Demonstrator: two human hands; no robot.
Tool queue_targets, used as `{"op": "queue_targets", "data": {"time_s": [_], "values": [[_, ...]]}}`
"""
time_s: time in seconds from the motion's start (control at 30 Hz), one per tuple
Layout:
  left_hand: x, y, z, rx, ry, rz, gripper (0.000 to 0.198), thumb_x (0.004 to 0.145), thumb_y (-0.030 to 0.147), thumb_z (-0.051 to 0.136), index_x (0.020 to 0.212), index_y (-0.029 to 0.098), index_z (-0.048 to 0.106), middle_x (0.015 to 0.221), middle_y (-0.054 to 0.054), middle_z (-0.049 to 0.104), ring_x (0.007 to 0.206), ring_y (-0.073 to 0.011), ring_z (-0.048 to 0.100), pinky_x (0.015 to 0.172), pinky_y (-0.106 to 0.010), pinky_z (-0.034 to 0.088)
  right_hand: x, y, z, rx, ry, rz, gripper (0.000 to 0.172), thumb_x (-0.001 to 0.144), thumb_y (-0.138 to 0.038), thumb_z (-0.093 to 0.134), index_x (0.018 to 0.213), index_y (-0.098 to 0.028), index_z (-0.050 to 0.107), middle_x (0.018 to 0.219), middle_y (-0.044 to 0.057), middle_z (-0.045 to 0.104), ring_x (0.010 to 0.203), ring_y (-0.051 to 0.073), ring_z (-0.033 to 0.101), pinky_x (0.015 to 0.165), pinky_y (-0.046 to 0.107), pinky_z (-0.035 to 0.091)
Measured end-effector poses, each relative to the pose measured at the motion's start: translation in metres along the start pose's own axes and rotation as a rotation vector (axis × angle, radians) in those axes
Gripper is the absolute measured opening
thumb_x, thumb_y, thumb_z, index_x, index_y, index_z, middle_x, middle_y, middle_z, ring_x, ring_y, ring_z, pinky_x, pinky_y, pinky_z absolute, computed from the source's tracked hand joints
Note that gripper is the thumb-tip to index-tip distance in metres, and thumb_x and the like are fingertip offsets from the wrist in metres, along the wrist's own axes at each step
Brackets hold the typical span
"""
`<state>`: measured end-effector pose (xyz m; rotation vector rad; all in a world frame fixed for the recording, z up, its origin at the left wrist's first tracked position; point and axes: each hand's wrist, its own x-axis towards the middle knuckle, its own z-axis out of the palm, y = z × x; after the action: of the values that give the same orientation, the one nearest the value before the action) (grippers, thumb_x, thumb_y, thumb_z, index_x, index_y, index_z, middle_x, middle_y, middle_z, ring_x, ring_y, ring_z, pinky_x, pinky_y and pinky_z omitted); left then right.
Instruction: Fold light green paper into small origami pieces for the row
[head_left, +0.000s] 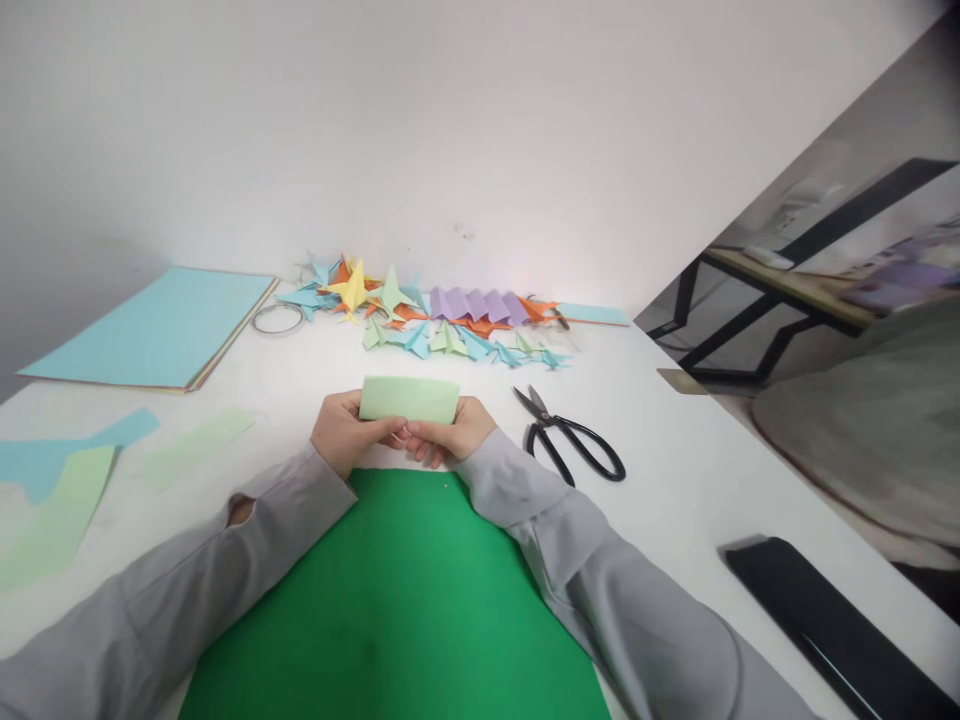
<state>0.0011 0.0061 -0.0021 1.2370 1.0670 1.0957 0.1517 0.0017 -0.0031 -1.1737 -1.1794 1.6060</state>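
A small rectangle of light green paper [409, 398] is held up between my two hands, just beyond the far edge of a green sheet [405, 590]. My left hand [349, 432] grips its left side, thumb across the lower edge. On the opposite side my right hand [454, 430] pinches it, and the thumbs nearly meet at the bottom middle. The fingers behind the paper are partly hidden. To the right of my right hand lie black-handled scissors [559, 430], blades apart.
Folded paper stars and shapes [390, 300] line the wall side, with a purple pleated strip [478, 306]. At left are a stack of coloured paper [161, 325], a tape ring [277, 318] and green offcuts [67, 520]. A black case-like object [832, 620] lies at right.
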Motion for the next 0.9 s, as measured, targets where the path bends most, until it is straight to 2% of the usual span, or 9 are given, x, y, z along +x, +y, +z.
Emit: {"op": "queue_targets", "data": {"time_s": [0.13, 0.23, 0.43, 0.6, 0.9], "values": [[0.002, -0.002, -0.001, 0.025, -0.066, -0.031, 0.019, 0.054, 0.024, 0.074, 0.063, 0.011, 0.064, 0.052, -0.002, 0.065, 0.048, -0.015, 0.061, 0.049, -0.026, 0.052, -0.004, 0.001, 0.001, -0.014, 0.02, -0.029, 0.026, 0.057, -0.035, 0.072, 0.051, -0.011, 0.063, 0.041, 0.0, 0.058, 0.034, 0.007, 0.051, 0.031, 0.016, 0.036], [0.002, -0.003, -0.001, 0.018, -0.062, -0.047, 0.018, 0.055, 0.023, 0.074, 0.063, 0.011, 0.063, 0.051, -0.002, 0.064, 0.048, -0.014, 0.06, 0.049, -0.025, 0.051, -0.008, 0.002, 0.002, -0.016, 0.028, -0.032, 0.029, 0.059, -0.038, 0.07, 0.05, -0.011, 0.063, 0.04, 0.0, 0.058, 0.034, 0.006, 0.05, 0.032, 0.016, 0.037], [0.003, -0.002, -0.003, 0.001, -0.068, -0.066, 0.02, 0.051, 0.021, 0.076, 0.057, 0.01, 0.06, 0.044, 0.0, 0.06, 0.04, -0.0116, 0.054, 0.042, -0.023, 0.046, -0.01, 0.001, 0.002, -0.047, 0.028, -0.059, 0.034, 0.058, -0.043, 0.07, 0.049, -0.012, 0.062, 0.04, -0.001, 0.057, 0.034, 0.006, 0.049, 0.035, 0.016, 0.038], [0.002, 0.0, -0.005, -0.012, -0.114, -0.061, 0.019, 0.051, 0.02, 0.076, 0.053, 0.011, 0.059, 0.043, 0.0, 0.059, 0.038, -0.0096, 0.051, 0.04, -0.021, 0.042, -0.013, -0.003, 0.001, -0.054, 0.023, -0.041, 0.032, 0.057, -0.04, 0.071, 0.046, -0.013, 0.059, 0.038, -0.002, 0.055, 0.034, 0.006, 0.048, 0.036, 0.017, 0.037], [0.003, 0.001, -0.003, -0.069, -0.121, -0.072, 0.02, 0.05, 0.018, 0.075, 0.051, 0.011, 0.057, 0.04, 0.001, 0.056, 0.035, -0.0089, 0.048, 0.036, -0.021, 0.038, -0.012, -0.002, 0.0, -0.08, 0.086, -0.037, 0.028, 0.055, -0.034, 0.073, 0.048, -0.014, 0.054, 0.033, -0.006, 0.049, 0.029, 0.005, 0.042, 0.03, 0.016, 0.029]]}}
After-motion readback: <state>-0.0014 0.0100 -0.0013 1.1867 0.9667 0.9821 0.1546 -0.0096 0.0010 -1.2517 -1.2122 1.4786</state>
